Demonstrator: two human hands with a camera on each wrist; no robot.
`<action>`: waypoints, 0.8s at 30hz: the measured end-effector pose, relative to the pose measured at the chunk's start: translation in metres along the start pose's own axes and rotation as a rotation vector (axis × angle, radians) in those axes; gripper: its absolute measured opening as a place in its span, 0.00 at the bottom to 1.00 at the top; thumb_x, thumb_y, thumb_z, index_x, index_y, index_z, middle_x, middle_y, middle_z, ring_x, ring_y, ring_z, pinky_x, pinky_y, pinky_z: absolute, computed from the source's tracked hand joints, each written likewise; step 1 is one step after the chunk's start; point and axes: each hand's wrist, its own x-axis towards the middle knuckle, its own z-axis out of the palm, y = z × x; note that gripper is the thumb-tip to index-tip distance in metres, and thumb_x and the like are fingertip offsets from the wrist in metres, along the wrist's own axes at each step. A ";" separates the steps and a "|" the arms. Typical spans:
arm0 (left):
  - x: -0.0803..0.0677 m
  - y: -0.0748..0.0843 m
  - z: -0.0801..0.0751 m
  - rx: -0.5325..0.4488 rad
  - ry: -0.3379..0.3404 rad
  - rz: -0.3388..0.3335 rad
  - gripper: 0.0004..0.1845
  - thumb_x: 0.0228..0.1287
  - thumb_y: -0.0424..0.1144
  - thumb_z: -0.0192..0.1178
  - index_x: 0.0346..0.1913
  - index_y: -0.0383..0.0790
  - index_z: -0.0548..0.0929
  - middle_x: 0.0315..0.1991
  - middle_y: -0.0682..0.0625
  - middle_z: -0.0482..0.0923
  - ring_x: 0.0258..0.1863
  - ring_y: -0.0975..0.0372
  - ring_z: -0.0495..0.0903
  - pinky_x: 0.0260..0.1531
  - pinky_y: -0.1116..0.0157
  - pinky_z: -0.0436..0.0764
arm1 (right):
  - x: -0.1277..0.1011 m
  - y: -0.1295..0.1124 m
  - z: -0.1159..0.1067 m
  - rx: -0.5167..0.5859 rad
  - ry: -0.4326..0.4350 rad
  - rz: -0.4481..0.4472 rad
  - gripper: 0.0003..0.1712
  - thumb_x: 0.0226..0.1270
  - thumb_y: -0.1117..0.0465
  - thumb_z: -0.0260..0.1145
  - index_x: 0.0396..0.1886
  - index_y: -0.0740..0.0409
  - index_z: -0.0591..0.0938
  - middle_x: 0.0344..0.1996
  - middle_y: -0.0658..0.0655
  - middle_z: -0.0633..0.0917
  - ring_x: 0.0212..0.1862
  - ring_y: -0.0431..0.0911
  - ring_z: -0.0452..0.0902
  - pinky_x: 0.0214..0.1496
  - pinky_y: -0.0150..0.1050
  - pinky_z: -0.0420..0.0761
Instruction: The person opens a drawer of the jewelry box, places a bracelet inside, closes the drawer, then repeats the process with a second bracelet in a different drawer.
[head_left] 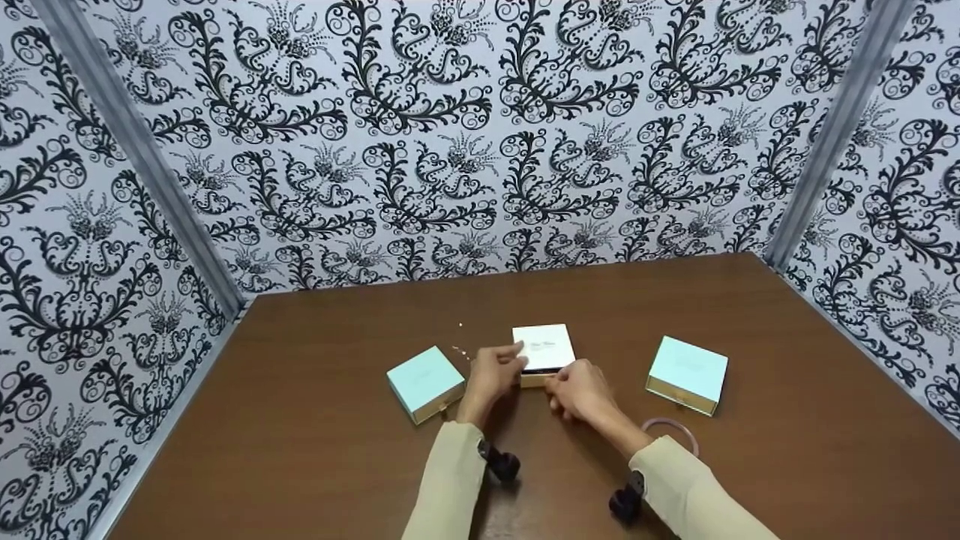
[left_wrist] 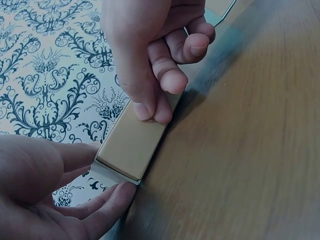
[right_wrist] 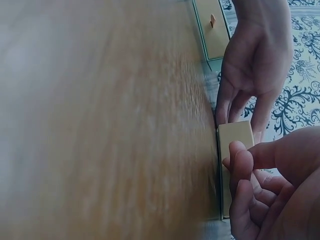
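Observation:
A small white-topped box (head_left: pixel 544 346) with a gold drawer front (left_wrist: pixel 132 145) lies in the middle of the brown table (head_left: pixel 315 420). My left hand (head_left: pixel 491 375) holds its left end, thumb above and fingers curled under the corner (left_wrist: pixel 100 172). My right hand (head_left: pixel 577 390) pinches the gold front between thumb and forefinger (left_wrist: pixel 152 107). In the right wrist view the left hand (right_wrist: pixel 255 65) touches the far end of the gold front (right_wrist: pixel 235 135), and the right hand (right_wrist: pixel 265 190) curls at its near end. What the pinch grips is hidden.
A teal box (head_left: pixel 424 382) with a small pull tab lies left of the hands, and another teal box (head_left: pixel 687 373) lies to the right. A pink ring (head_left: pixel 671 431) rests by my right forearm. Tiny pale beads (head_left: pixel 459 349) lie near the left hand. Patterned walls enclose the table.

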 end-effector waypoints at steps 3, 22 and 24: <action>0.001 0.000 0.000 -0.001 -0.003 0.002 0.18 0.70 0.38 0.63 0.60 0.45 0.84 0.56 0.43 0.85 0.55 0.56 0.85 0.53 0.59 0.83 | 0.001 -0.001 0.000 -0.017 0.006 0.003 0.18 0.69 0.54 0.66 0.19 0.52 0.86 0.12 0.48 0.84 0.10 0.39 0.74 0.23 0.33 0.72; 0.003 0.000 -0.001 -0.075 -0.035 -0.011 0.19 0.69 0.35 0.63 0.61 0.41 0.82 0.53 0.38 0.85 0.27 0.64 0.77 0.19 0.72 0.70 | 0.010 0.002 0.002 -0.042 0.033 0.010 0.17 0.69 0.54 0.66 0.20 0.52 0.87 0.11 0.46 0.83 0.10 0.38 0.73 0.24 0.34 0.73; 0.002 0.001 -0.001 -0.061 -0.030 -0.009 0.19 0.69 0.36 0.63 0.61 0.41 0.82 0.54 0.38 0.85 0.30 0.64 0.79 0.20 0.72 0.71 | 0.010 0.002 0.002 -0.046 0.035 0.006 0.17 0.69 0.54 0.66 0.20 0.52 0.88 0.11 0.46 0.83 0.10 0.38 0.73 0.25 0.34 0.73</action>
